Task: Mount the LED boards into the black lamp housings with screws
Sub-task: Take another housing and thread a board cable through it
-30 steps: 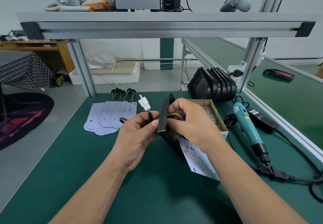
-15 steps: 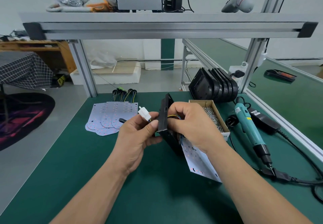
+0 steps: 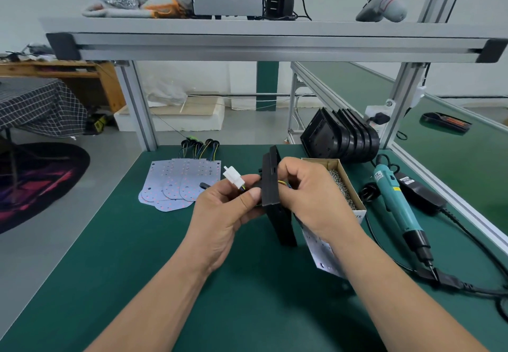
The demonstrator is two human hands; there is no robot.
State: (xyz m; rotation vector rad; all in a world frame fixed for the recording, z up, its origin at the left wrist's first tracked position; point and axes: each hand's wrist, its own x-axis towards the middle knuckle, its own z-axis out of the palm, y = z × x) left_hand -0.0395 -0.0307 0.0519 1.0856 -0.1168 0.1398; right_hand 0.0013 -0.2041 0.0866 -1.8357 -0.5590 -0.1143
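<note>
- On the near green bench mat (image 3: 137, 269), both forearms reach in from the bottom edge and meet above the middle of the surface.
- The left hand (image 3: 225, 214) pinches a thin coloured wire lead (image 3: 242, 188) between thumb and curled fingers, just below the small white plastic connector (image 3: 232, 177) at its end.
- The right hand (image 3: 310, 197) curls its fingers round the black rectangular plastic lamp housing (image 3: 270, 186), which is held edge-on and upright above the mat between the two hands.
- A pale flat LED board (image 3: 321, 252) hangs tilted below the right wrist, just right of the housing.
- To the far left on the mat lies a fanned pile of pale LED boards (image 3: 178, 184), their wires at the far edge.
- Just right of the hands stands an open brown cardboard box of small metal screws (image 3: 346, 186); behind it leans a row of black lamp housings (image 3: 341, 140).
- Further right lies a teal electric screwdriver (image 3: 395, 203) with a black cable.
- An aluminium-framed grey shelf (image 3: 247, 41) spans the bench overhead.
- Left of the bench is grey floor (image 3: 41, 255) with a dark round rug (image 3: 41, 181) and a checked-cloth table (image 3: 35, 104); a second green bench (image 3: 453, 159) runs away on the right.
</note>
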